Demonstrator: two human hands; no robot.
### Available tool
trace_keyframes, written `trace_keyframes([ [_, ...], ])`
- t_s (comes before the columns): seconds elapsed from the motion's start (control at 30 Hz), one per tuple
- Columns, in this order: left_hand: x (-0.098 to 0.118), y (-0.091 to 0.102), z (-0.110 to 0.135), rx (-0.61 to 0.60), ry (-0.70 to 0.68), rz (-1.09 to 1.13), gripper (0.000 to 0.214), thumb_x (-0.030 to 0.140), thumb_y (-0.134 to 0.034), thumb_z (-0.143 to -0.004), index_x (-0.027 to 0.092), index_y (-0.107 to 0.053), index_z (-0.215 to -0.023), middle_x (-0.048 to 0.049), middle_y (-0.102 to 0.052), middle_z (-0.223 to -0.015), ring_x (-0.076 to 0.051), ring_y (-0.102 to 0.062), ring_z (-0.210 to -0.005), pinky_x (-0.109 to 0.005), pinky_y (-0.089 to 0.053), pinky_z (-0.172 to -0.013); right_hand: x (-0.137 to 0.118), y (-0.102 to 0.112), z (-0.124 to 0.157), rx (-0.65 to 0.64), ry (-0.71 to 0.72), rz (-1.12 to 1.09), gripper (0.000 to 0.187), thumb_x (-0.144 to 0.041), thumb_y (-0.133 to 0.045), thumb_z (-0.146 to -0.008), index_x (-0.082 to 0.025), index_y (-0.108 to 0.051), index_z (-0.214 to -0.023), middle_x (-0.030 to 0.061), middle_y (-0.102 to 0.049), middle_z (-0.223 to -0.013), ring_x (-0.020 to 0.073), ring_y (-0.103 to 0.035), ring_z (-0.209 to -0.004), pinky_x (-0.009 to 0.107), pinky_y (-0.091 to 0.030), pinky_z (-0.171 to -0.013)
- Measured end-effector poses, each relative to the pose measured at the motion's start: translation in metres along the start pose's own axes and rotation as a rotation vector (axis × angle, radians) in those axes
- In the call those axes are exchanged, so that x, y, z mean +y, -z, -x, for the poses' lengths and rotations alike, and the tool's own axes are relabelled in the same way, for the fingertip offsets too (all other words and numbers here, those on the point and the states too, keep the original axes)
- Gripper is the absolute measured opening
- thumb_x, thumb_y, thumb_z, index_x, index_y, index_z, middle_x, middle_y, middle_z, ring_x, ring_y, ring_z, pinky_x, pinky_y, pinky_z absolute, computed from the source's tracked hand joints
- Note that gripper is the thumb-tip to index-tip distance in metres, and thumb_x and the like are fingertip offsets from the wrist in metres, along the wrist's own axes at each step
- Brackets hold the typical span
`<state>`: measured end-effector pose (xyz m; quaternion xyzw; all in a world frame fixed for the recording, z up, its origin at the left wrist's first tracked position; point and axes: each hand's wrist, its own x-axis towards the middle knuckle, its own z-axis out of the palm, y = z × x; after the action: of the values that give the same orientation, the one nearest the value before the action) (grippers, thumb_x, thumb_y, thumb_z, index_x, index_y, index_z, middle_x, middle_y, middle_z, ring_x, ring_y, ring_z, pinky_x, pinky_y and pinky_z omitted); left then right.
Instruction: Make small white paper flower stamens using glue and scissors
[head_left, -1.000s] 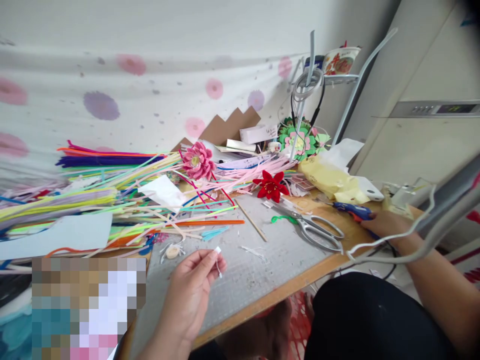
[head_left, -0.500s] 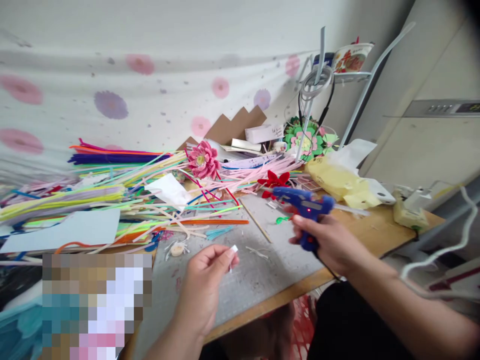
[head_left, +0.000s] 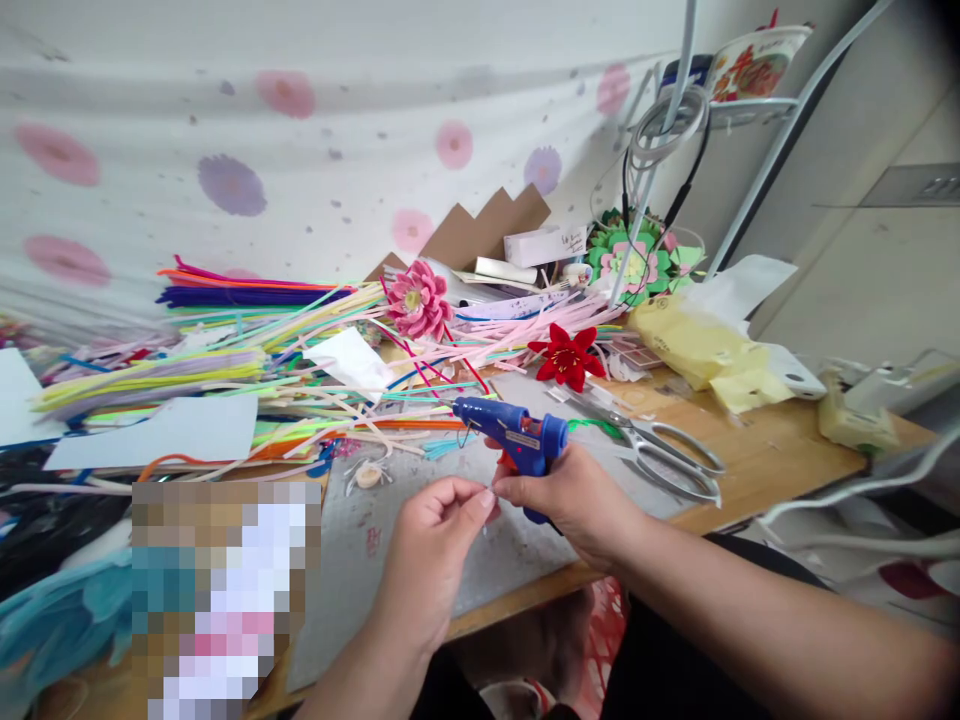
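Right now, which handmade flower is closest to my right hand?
The red pointed-petal flower, just beyond the right hand gripping the blue glue gun; the pink round flower and green-and-pink paper flower sit farther back.

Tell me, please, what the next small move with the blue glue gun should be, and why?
Probably tilt the glue gun so its nozzle comes down to the left hand's pinched fingertips. The right hand grips the gun with its nozzle pointing left, above the pinch; what is pinched is too small to tell.
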<state>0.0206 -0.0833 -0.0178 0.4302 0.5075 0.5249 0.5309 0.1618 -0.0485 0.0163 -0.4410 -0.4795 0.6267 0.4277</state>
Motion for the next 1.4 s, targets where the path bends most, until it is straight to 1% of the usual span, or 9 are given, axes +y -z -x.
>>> trace_keyframes([
  [0.1, -0.001, 0.000, 0.001, -0.011, 0.000, -0.044, 0.019, 0.034, -0.068, -0.076, 0.016, -0.068, -0.071, -0.0024, -0.065, -0.068, -0.015, -0.054, -0.069, -0.027, -0.040, -0.068, 0.002, 0.000, 0.000, 0.046, 0.016, 0.036, 0.034, -0.021, -0.075, -0.055, -0.016, -0.066, -0.087, -0.0027, -0.060, -0.066, 0.0106, -0.050, -0.058, 0.026, -0.039, -0.057],
  [0.2, 0.000, 0.005, 0.001, 0.006, -0.011, -0.093, 0.021, 0.035, -0.067, -0.076, 0.016, -0.067, -0.069, -0.0018, -0.063, -0.066, -0.015, -0.053, -0.069, -0.027, -0.039, -0.066, 0.006, 0.008, 0.001, 0.019, 0.052, 0.043, 0.035, -0.026, -0.076, -0.059, -0.016, -0.067, -0.092, -0.0007, -0.061, -0.072, 0.0115, -0.052, -0.061, 0.027, -0.042, -0.059],
  [0.3, 0.006, 0.014, -0.001, 0.081, -0.049, -0.104, 0.019, 0.035, -0.068, -0.076, 0.016, -0.068, -0.070, -0.0021, -0.064, -0.066, -0.015, -0.053, -0.068, -0.027, -0.039, -0.067, 0.009, 0.023, 0.007, -0.016, 0.056, 0.048, 0.034, -0.037, -0.076, -0.065, -0.018, -0.067, -0.092, 0.0008, -0.063, -0.076, 0.0113, -0.054, -0.059, 0.027, -0.046, -0.058],
  [0.4, 0.013, 0.026, -0.003, 0.162, -0.089, -0.068, 0.018, 0.034, -0.069, -0.075, 0.016, -0.068, -0.073, -0.0029, -0.067, -0.069, -0.017, -0.056, -0.071, -0.028, -0.041, -0.069, 0.006, 0.038, 0.018, -0.033, 0.028, 0.179, 0.034, -0.044, -0.074, -0.069, -0.019, -0.065, -0.090, 0.0015, -0.063, -0.075, 0.0114, -0.055, -0.056, 0.027, -0.048, -0.055],
  [0.47, 0.016, 0.031, -0.004, 0.183, -0.098, -0.043, 0.017, 0.034, -0.070, -0.074, 0.016, -0.069, -0.074, -0.0032, -0.067, -0.071, -0.018, -0.059, -0.073, -0.029, -0.042, -0.071, 0.002, 0.044, 0.026, -0.078, 0.097, 0.337, 0.030, -0.044, -0.072, -0.072, -0.020, -0.063, -0.087, 0.0028, -0.063, -0.078, 0.0132, -0.056, -0.060, 0.027, -0.048, -0.055],
  [0.63, 0.017, 0.031, 0.000, 0.182, -0.140, -0.056, 0.016, 0.034, -0.070, -0.075, 0.017, -0.070, -0.074, -0.0030, -0.068, -0.073, -0.018, -0.060, -0.076, -0.027, -0.043, -0.068, -0.005, 0.042, 0.038, -0.211, 0.425, 0.645, 0.013, -0.032, -0.061, -0.081, -0.022, -0.058, -0.075, 0.0021, -0.055, -0.078, 0.0173, -0.057, -0.073, 0.030, -0.047, -0.064],
  [0.73, 0.017, 0.028, 0.004, 0.165, -0.168, -0.074, 0.016, 0.034, -0.069, -0.075, 0.018, -0.070, -0.075, -0.0028, -0.068, -0.074, -0.018, -0.061, -0.078, -0.025, -0.043, -0.067, -0.006, 0.039, 0.038, -0.207, 0.498, 0.716, 0.013, -0.029, -0.058, -0.082, -0.021, -0.053, -0.072, 0.0009, -0.051, -0.073, 0.0163, -0.053, -0.069, 0.029, -0.044, -0.062],
  [1.07, 0.023, 0.029, 0.009, 0.167, -0.255, -0.199, 0.014, 0.033, -0.067, -0.077, 0.019, -0.069, -0.073, -0.0020, -0.067, -0.074, -0.018, -0.060, -0.075, -0.026, -0.041, -0.064, -0.010, 0.040, 0.040, -0.209, 0.497, 0.768, 0.019, -0.028, -0.056, -0.083, -0.021, -0.046, -0.068, -0.0006, -0.048, -0.071, 0.0156, -0.051, -0.068, 0.028, -0.042, -0.061],
  [1.4, 0.025, 0.028, 0.007, 0.164, -0.262, -0.214, 0.013, 0.032, -0.068, -0.076, 0.019, -0.068, -0.073, -0.0025, -0.067, -0.074, -0.019, -0.061, -0.075, -0.027, -0.042, -0.063, -0.009, 0.040, 0.038, -0.169, 0.524, 0.785, 0.021, -0.029, -0.057, -0.081, -0.023, -0.047, -0.064, 0.0000, -0.049, -0.067, 0.0167, -0.051, -0.065, 0.029, -0.043, -0.058],
])
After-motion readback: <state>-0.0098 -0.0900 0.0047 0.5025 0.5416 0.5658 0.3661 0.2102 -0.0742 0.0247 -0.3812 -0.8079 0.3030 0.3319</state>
